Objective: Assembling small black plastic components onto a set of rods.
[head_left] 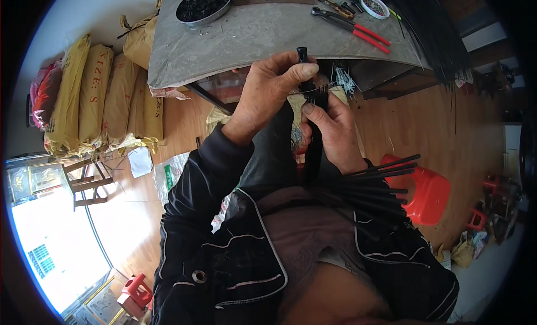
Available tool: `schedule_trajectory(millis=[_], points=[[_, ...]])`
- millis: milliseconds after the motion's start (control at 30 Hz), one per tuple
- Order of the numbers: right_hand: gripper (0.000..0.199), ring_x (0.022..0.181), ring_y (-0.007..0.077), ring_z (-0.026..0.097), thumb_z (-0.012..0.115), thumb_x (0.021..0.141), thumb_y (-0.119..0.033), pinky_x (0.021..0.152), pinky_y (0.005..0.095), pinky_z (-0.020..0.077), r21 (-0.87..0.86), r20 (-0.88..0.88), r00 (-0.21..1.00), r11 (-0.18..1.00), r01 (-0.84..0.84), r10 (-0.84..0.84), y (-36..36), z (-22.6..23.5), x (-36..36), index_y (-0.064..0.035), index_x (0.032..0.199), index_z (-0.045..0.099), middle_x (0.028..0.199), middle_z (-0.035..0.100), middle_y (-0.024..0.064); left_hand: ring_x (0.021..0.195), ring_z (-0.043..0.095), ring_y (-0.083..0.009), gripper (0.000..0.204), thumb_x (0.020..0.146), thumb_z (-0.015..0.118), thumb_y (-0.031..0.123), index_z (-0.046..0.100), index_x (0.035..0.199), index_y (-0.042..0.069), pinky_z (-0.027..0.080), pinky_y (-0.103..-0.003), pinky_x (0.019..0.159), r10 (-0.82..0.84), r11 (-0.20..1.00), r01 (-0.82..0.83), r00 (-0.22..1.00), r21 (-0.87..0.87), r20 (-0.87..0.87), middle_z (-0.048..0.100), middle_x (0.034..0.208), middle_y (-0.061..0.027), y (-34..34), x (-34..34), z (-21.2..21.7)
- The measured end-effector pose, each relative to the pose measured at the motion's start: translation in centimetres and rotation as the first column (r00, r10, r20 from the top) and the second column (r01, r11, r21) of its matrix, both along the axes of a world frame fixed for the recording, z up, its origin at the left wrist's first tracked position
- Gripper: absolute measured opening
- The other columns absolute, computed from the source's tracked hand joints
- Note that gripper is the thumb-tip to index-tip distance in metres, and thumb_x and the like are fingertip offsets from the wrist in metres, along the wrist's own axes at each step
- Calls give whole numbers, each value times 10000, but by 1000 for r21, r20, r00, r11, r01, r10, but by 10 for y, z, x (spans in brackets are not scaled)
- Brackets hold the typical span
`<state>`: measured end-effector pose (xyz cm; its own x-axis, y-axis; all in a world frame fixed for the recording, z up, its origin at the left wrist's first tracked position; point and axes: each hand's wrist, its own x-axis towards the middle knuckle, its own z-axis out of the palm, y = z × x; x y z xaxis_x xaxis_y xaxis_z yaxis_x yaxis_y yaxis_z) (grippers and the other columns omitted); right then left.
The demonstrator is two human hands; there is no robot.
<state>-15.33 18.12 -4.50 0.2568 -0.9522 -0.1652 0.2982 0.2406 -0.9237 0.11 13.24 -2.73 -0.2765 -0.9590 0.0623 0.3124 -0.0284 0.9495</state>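
Near the table's front edge, my left hand [271, 90] is closed, thumb and fingers pinching a dark stem with a flared black end piece [302, 53]. Just below it, my right hand [338, 132] grips a bundle of black rods [315, 151], its thumb pressed on top. Thin dark prongs fan out at the bundle's upper end, between the two hands. The rods' other ends [400, 174] spread out across my lap to the right. How the stem joins the bundle is hidden by my fingers.
On the grey table [257, 34] stand a round metal pan [205, 21] of small black parts and a white dish [374, 7] of tiny pieces. Red-handled pincers [358, 31] lie there too. Long black rods [428, 34] overhang its right end. A red stool [428, 196] stands right; stuffed sacks [95, 95] left.
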Motion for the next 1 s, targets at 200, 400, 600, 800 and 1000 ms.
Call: schedule_trajectory(millis=[200, 400, 600, 800, 1000], points=[[181, 556, 91, 528, 631, 912, -163, 492, 241, 439, -18, 0, 1000, 1000, -17, 17, -1, -3, -2, -19, 968, 538, 717, 555, 25, 776, 578, -74, 284, 903, 658, 294, 678, 1015, 34, 428, -220, 710, 24, 999, -25, 999, 30, 34, 677, 844, -19, -1, -1, -4], [171, 566, 96, 517, 582, 946, -175, 525, 249, 439, -46, -47, 999, 998, -31, 29, 1, 0, -2, -24, 1005, 528, 675, 540, 26, 758, 570, -68, 269, 909, 653, 287, 673, 986, 30, 434, -221, 712, 126, 992, -123, 979, -30, 160, 659, 820, -9, 0, -8, 0], [172, 569, 108, 527, 593, 937, -172, 523, 254, 440, -44, -59, 998, 998, -34, 32, 0, 0, -1, -26, 1006, 533, 690, 545, 30, 763, 572, -75, 248, 922, 636, 262, 662, 975, 22, 449, -230, 731, 160, 986, -144, 957, -82, 241, 649, 822, -12, 0, -7, -2], [131, 601, 101, 538, 613, 919, -133, 533, 243, 440, 21, 169, 982, 996, -90, 86, -4, -2, -4, -26, 968, 556, 721, 548, 25, 842, 581, -110, 271, 967, 556, 250, 629, 1047, 2, 445, -236, 775, -2, 999, 4, 999, 40, -39, 639, 892, -44, -4, 3, -9], [189, 600, 125, 552, 630, 908, -151, 522, 270, 442, 26, 214, 972, 994, -105, 97, -5, -8, -7, -22, 1033, 569, 771, 568, 39, 852, 579, -122, 310, 966, 550, 260, 611, 1095, -15, 451, -255, 784, 20, 994, -16, 999, 111, -39, 634, 921, -56, -1, -2, 3]])
